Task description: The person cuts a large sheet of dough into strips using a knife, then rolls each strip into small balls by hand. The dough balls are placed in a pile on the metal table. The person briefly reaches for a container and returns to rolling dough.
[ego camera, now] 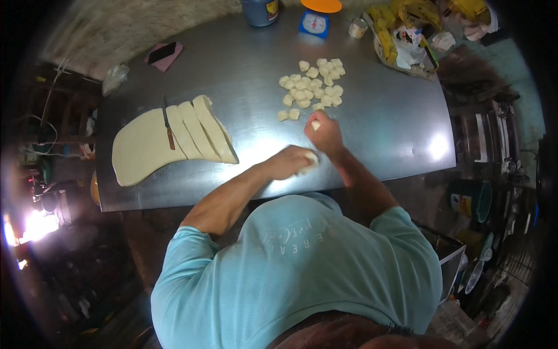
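Observation:
My left hand (287, 163) is closed around a lump of dough (311, 160), slightly blurred, low over the steel table. My right hand (324, 131) is closed on a small piece of dough (315, 125), part of which shows between the fingers, just below a group of small dough balls (301, 95). To the left lies a flat sheet of dough (141, 146), its right part cut into several strips (211, 126). A knife with a wooden handle (170, 137) rests on the sheet beside the first cut.
On the steel table (257, 65) stand a blue dial scale (314, 25), a tin can (358, 28) and a blue container (260, 12) at the far edge. A dark flat object (162, 53) lies on a pink cloth at the far left. A yellow cut-open container (383, 41) holds plastic bags at the far right.

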A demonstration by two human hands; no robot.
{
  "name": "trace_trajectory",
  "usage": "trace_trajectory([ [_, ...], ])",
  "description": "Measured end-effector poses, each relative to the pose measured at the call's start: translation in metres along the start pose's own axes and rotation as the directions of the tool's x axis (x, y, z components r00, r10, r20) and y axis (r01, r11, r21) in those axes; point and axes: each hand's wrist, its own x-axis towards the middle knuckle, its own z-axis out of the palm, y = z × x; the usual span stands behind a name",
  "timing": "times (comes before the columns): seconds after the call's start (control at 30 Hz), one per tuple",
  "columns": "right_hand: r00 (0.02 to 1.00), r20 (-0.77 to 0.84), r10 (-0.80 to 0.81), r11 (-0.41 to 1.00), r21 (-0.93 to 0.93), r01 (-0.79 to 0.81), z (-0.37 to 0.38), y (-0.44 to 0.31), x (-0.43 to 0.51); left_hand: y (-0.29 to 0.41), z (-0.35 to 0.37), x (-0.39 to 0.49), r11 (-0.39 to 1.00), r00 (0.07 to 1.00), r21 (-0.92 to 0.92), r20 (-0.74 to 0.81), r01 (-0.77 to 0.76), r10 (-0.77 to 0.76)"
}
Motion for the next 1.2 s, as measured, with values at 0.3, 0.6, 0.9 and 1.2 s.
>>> trace_trajectory([
  [0.3, 0.875, -0.053, -0.481, 0.761, -0.52, 0.387, -0.004, -0.009, 0.033, -0.062, -0.022, -0.041, 0.79, 0.916, 0.503, -0.359, 0.352, -0.18],
  [0.6, 0.92, 0.352, 0.171, 0.916, 0.287, -0.28, 0.026, -0.016, -0.072, -0.045, -0.007, -0.025, 0.93, 0.923, 0.304, -0.377, 0.206, -0.081],
  [0.9, 0.995, 0.039, -0.091, 0.987, 0.139, 0.085, -0.025, -0.029, -0.003, -0.006, -0.004, 0.021, 0.982, 0.972, 0.133, -0.178, -0.132, 0.155],
  [1.2, 0.873, -0.169, -0.458, 0.794, -0.519, 0.316, -0.032, 0.017, 0.093, -0.041, -0.044, 0.032, 0.919, 0.896, -0.3, -0.283, 0.256, -0.342],
])
